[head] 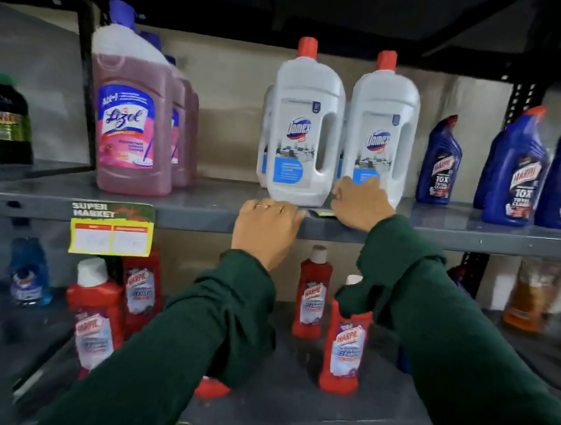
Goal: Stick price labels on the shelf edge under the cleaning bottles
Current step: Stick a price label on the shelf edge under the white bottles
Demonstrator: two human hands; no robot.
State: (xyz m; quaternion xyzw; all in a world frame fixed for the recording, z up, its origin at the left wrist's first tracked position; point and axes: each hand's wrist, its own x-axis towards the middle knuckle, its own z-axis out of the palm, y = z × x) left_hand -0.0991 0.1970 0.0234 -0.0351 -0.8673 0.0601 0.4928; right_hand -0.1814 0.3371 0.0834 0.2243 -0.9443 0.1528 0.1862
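A grey metal shelf edge [200, 219] runs across the middle. One yellow price label [111, 228] hangs from it under the pink Lizol bottles [132, 118]. Two white Domex bottles [302, 128] stand at the centre. Below them a second label [320, 212] lies along the shelf edge, only a thin strip of it showing between my hands. My left hand [266, 229] curls over the edge at the strip's left end. My right hand [360, 204] presses on its right end, in front of the right Domex bottle. Whether the label is stuck I cannot tell.
Blue Harpic bottles [512, 167] stand at the right of the same shelf, a dark green bottle [7, 120] at far left. Red Harpic bottles [343, 341] fill the lower shelf beneath my arms. A black upright post [86, 85] stands left of the Lizol bottles.
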